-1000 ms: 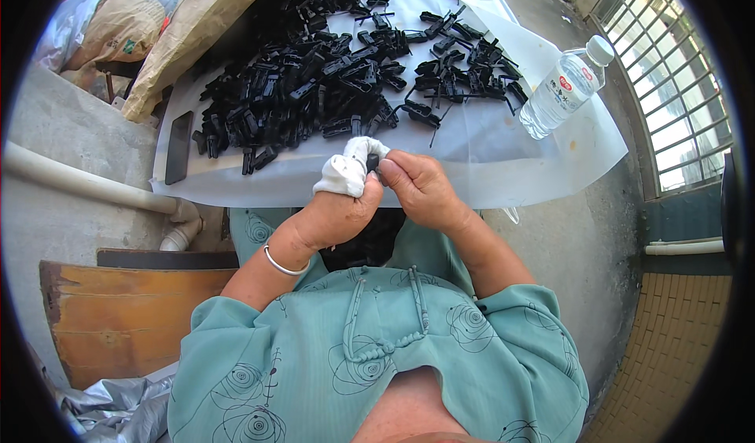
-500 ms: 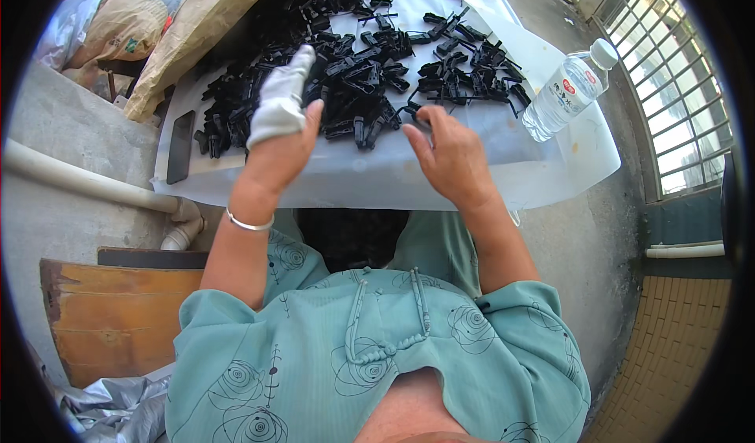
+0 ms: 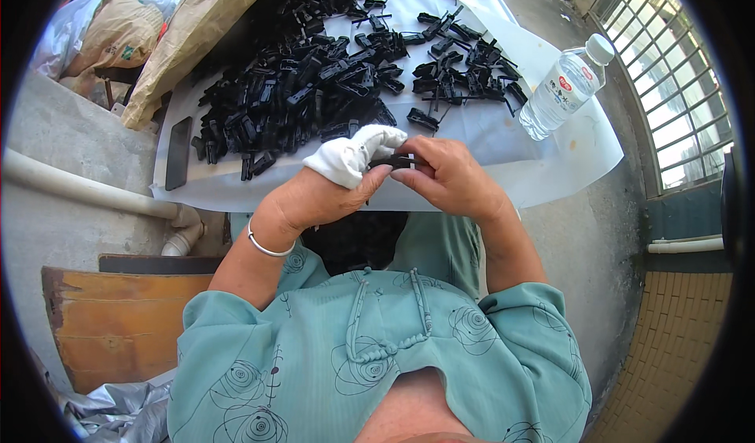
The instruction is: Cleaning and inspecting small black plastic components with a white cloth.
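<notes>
My left hand (image 3: 346, 171), partly covered by a white glove with the thumb bare, is closed on a small black plastic part (image 3: 391, 161) near the table's front edge. My bare right hand (image 3: 450, 171) grips the same part from the other side, thumb and fingers pinched together. The fingers hide most of it, so its exact kind cannot be made out. Just beyond lies a large pile of similar black plastic parts (image 3: 291, 89), some with thin stems. A smaller group of black parts (image 3: 468, 69) lies to the right, with a single black part (image 3: 423, 119) near my right hand.
The table (image 3: 543, 164) is covered with white sheeting. A clear water bottle (image 3: 562, 93) stands at its right edge. A dark flat phone-like slab (image 3: 179, 153) lies at the left. Brown paper (image 3: 197, 30) rises at the back left. A barred window (image 3: 668, 73) is at right.
My hands have come together at the table's front edge. The left moved right and nearer from over the pile, and both now hold a black part between them.
</notes>
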Available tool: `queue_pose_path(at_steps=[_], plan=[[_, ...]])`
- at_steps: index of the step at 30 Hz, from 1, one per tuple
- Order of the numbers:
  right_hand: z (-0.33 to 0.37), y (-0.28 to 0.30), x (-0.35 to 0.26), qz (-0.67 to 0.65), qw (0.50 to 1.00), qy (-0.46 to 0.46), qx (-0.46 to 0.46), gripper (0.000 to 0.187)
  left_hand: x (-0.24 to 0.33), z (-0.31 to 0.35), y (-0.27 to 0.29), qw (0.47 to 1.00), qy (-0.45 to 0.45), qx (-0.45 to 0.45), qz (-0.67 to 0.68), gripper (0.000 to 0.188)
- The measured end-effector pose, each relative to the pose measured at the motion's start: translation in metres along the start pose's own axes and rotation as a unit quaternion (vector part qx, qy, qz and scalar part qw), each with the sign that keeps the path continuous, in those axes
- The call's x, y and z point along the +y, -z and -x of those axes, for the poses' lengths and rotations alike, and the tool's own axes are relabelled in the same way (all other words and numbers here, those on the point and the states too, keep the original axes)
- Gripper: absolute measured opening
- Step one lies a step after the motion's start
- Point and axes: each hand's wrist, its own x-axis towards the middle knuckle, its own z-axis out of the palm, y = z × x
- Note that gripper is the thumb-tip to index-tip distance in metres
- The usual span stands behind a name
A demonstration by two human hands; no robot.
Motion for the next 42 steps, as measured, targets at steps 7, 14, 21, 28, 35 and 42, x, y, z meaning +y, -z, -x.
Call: queue_pose_path(at_steps=[7, 14, 21, 28, 35, 42], plan=[[0.011, -0.014, -0.018, -0.093, 0.985, 0.021, 0.143, 0.032, -0.009, 0.008, -0.011, 0.987, 0.074, 0.066, 0.124, 0.030], [0.000, -0.031, -0.013, -0.028, 0.970, 0.008, 0.240, 0.015, -0.002, 0.012, -0.020, 0.939, 0.137, 0.124, 0.291, 0.028], [0.003, -0.031, -0.003, -0.123, 0.981, -0.047, 0.139, 0.017, -0.005, 0.012, -0.020, 0.968, 0.145, 0.159, 0.126, 0.027], [0.002, -0.041, -0.003, -0.148, 0.978, -0.104, 0.103, 0.025, -0.009, 0.010, -0.028, 0.979, -0.005, 0.183, -0.091, 0.030], [0.002, -0.057, 0.001, -0.244, 0.950, -0.129, 0.144, 0.025, -0.009, 0.012, -0.030, 0.981, 0.024, 0.187, -0.036, 0.030], [0.007, -0.026, 0.010, -0.055, 0.988, -0.136, 0.038, 0.009, -0.008, 0.008, -0.009, 0.927, 0.175, 0.135, 0.303, 0.029]])
